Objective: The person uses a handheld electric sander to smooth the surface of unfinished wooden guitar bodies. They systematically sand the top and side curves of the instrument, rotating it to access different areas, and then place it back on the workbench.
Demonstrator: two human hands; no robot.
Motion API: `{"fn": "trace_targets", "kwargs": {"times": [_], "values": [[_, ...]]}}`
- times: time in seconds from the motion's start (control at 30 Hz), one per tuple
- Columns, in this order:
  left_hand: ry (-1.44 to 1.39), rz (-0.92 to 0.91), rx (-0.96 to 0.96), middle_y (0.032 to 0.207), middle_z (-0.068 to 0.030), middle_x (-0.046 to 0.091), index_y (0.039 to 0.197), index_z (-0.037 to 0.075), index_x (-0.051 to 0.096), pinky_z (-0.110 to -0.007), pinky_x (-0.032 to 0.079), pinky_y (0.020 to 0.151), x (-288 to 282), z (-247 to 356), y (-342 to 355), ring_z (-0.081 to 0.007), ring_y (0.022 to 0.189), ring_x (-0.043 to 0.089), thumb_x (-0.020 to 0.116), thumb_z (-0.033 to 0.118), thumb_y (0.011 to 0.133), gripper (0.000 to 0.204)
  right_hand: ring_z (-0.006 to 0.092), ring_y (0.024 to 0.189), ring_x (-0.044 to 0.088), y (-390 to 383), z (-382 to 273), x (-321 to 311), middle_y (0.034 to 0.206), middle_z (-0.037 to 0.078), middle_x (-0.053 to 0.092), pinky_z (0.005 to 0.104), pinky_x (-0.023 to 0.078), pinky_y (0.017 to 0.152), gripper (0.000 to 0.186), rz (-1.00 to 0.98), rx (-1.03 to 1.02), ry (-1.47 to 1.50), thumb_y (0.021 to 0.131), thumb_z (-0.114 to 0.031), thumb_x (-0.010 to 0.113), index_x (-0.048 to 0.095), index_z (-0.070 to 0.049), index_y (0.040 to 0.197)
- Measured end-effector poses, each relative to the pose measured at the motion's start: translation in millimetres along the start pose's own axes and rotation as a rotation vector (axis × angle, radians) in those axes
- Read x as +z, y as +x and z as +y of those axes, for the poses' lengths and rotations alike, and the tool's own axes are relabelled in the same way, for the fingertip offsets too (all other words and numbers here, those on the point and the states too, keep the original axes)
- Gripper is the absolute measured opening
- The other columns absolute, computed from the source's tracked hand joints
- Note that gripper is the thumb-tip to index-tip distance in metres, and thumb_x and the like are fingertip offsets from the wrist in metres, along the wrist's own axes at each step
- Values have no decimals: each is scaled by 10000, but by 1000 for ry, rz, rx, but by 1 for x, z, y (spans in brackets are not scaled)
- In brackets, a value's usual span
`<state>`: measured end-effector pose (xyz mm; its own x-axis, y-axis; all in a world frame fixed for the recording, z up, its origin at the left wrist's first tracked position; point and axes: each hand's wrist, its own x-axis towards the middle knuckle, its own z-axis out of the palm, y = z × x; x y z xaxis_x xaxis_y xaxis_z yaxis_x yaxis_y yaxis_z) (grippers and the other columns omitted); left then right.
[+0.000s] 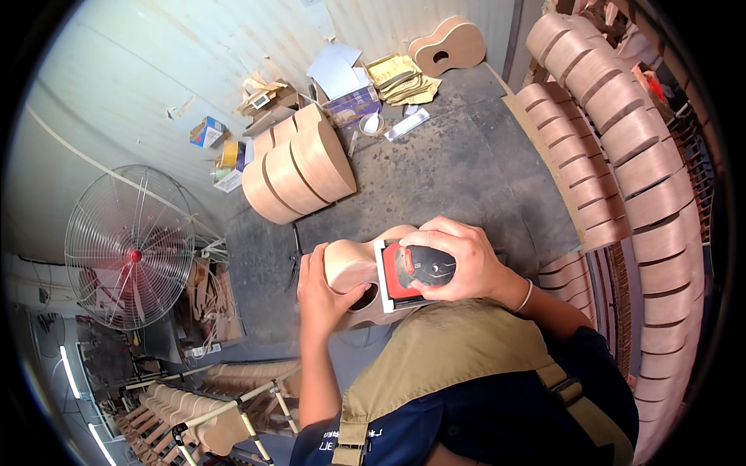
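Before my chest a small wooden guitar body [347, 262] stands on its edge, its side turned up and its round sound hole facing me. My left hand [320, 289] grips its left end, with the thumb at the sound hole. A black-and-red electric sander [426, 266] rests against the wood, its pad on the body's side. Over the top of this sander my right hand [465, 260] is closed, fingers wrapped round the housing. Part of the guitar body is hidden behind the sander and my apron.
Several more bodies [299, 167] stand together on the dark bench [458, 159]; another guitar body [449, 48] leans at the back. A box of yellow sheets [400, 80] lies beside it. Long rows of bodies [629, 140] line the right. A wire-guarded fan [130, 248] stands left, above a rack [194, 412].
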<state>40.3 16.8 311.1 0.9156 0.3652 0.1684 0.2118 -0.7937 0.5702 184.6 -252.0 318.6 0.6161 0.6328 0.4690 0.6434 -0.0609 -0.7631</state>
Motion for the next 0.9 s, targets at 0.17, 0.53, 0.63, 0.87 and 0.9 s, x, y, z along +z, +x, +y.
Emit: {"fn": "trace_targets", "kwargs": {"times": [0.17, 0.53, 0.63, 0.87, 0.9], "values": [[8, 11, -3, 1245, -186, 667, 1447, 43, 631, -519, 586, 972, 2, 0, -2, -433, 1145, 694, 1059, 231, 591, 975, 302, 1007, 796, 9, -10, 3, 1175, 80, 768, 415, 654, 869, 572, 42, 2, 73, 731, -196, 955, 795, -119, 1274], [22, 17, -27, 1291, -196, 646, 1492, 38, 590, -516, 581, 985, -2, -2, -16, -437, 1178, 679, 1053, 233, 619, 1007, 308, 1031, 793, 17, -8, 4, 1179, 85, 770, 413, 652, 872, 563, -31, -13, 118, 742, -207, 954, 798, -129, 1277], [33, 35, -26, 1293, -194, 650, 1495, 38, 588, -515, 584, 976, -2, -3, -19, -431, 1168, 685, 1059, 239, 614, 1019, 311, 1036, 783, 19, -10, 4, 1173, 80, 766, 408, 648, 863, 558, -53, -31, 94, 747, -218, 955, 795, -141, 1277], [-25, 110, -58, 1273, -188, 669, 1472, 36, 619, -509, 592, 961, -4, -22, -31, -422, 1135, 702, 1067, 331, 612, 1013, 295, 978, 738, 12, -5, -10, 1137, 61, 719, 413, 625, 803, 596, -158, -99, -204, 727, -235, 950, 782, -180, 1296], [-24, 108, -70, 1271, -187, 671, 1468, 36, 623, -510, 592, 963, -4, -21, -33, -421, 1133, 702, 1067, 341, 611, 1012, 296, 977, 739, 12, -4, -14, 1135, 62, 720, 414, 626, 801, 598, -163, -84, -193, 723, -227, 948, 782, -179, 1296]]}}
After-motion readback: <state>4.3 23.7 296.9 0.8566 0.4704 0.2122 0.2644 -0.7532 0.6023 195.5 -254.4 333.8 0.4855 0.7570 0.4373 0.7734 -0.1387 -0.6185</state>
